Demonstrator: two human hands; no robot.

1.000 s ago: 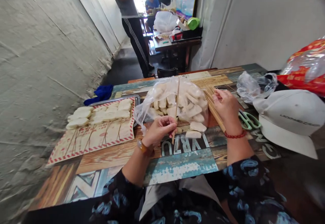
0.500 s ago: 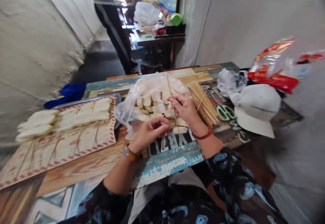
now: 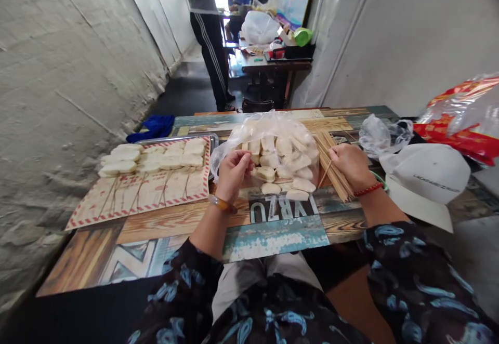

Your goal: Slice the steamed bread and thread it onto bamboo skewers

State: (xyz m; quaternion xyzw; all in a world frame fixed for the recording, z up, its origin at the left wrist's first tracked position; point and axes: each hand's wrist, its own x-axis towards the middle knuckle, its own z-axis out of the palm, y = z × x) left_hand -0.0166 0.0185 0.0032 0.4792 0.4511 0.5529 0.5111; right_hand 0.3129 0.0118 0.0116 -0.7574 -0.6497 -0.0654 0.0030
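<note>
My left hand (image 3: 233,173) is closed, thumb against the fingers, at the left side of a clear plastic bag (image 3: 222,153). Whatever it may be pinching is too small to make out. Pale, oblong slices (image 3: 284,146) fill the bag, and several lie at its front edge. To the right, my right hand (image 3: 350,166) is closed over a pile of wooden skewers (image 3: 338,179). A single wooden skewer (image 3: 326,174) slants down and left from its fingertips, across the pile. On a tray at left, skewered slices (image 3: 167,161) lie in rows, their sticks pointing toward me.
Red-and-white striped paper (image 3: 136,212) lines the tray. A white cap (image 3: 427,175), a crumpled plastic bag (image 3: 380,135) and red-printed packaging (image 3: 460,131) occupy the right end. A blue cloth (image 3: 156,127) lies at back left. Beyond the table, a person (image 3: 210,48) stands and another sits.
My right hand has moved right, from in front of the bag, where it held a skewer upright, to the skewer pile. My left hand has moved up to the bag's left side. The view has shifted.
</note>
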